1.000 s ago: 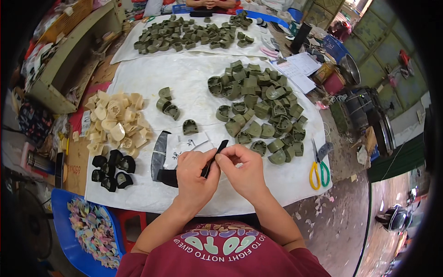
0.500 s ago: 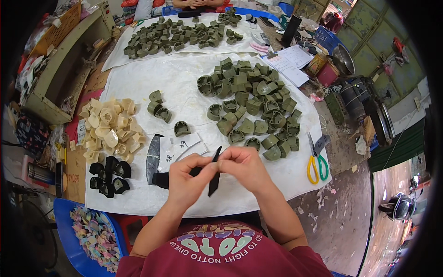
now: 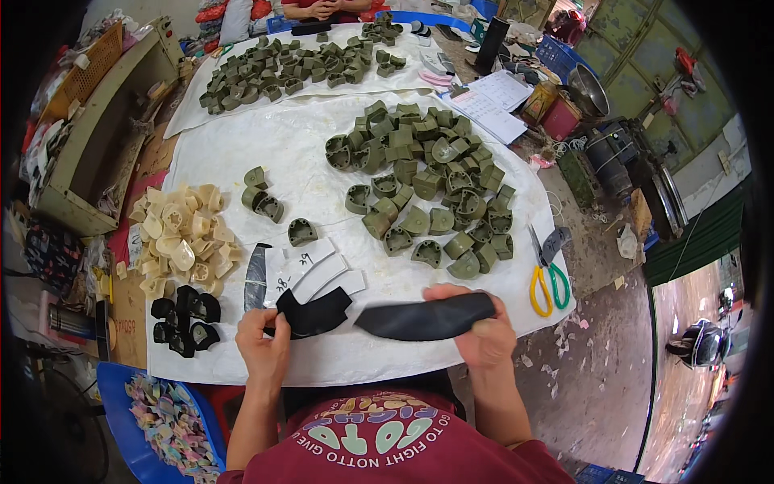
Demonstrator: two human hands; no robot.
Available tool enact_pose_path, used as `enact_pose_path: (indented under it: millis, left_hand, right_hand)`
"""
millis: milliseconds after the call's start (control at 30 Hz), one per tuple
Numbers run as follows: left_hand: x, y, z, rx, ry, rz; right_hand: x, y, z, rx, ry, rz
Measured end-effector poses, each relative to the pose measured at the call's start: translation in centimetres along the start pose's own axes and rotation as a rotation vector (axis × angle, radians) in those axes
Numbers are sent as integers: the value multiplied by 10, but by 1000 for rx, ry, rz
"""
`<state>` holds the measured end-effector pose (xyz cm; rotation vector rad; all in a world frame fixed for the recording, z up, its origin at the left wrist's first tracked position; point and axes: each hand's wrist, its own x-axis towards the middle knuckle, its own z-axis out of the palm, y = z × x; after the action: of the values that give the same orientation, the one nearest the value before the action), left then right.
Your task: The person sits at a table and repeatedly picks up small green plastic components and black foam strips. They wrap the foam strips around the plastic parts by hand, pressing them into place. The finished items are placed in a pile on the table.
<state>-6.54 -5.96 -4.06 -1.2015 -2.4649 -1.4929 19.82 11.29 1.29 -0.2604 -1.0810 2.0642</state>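
Observation:
Between the thumb and fingers of my right hand (image 3: 488, 337) is one end of a long dark strip of thin sheet material (image 3: 423, 317), its pointed end toward the left. My left hand (image 3: 266, 345) pinches the left end of a curved black piece of sheet material (image 3: 318, 315) with a matte face. That piece lies partly over white card patterns (image 3: 318, 274). Another dark strip (image 3: 255, 276) lies beside the cards. A single olive-green shoe heel (image 3: 302, 231) stands just beyond them. Several black-covered heels (image 3: 187, 319) sit left of my left hand.
A large pile of olive heels (image 3: 435, 181) covers the table's right half, with more (image 3: 282, 68) at the far end. Cream heels (image 3: 184, 238) are heaped at left. Scissors (image 3: 545, 274) lie at the right edge. A blue basin (image 3: 109, 395) of scraps stands lower left. Another person's hands (image 3: 325, 10) are at the far end.
My hands have moved apart from their pinch together over the table's near side. The dark strip now extends flat from my right hand, and my left hand has gone to the curved black piece.

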Motion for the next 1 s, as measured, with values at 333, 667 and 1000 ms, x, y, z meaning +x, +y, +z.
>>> enact_pose_path:
  millis: [333, 667, 1000]
  left_hand:
    - [69, 30, 22, 83, 42, 267]
    - [159, 55, 153, 213, -425, 70]
    - [158, 45, 160, 262, -352, 234]
  right_hand:
    - [-5, -30, -13, 2, 125, -153]
    - [8, -29, -7, -9, 394, -94]
    - [15, -23, 3, 8, 398, -3]
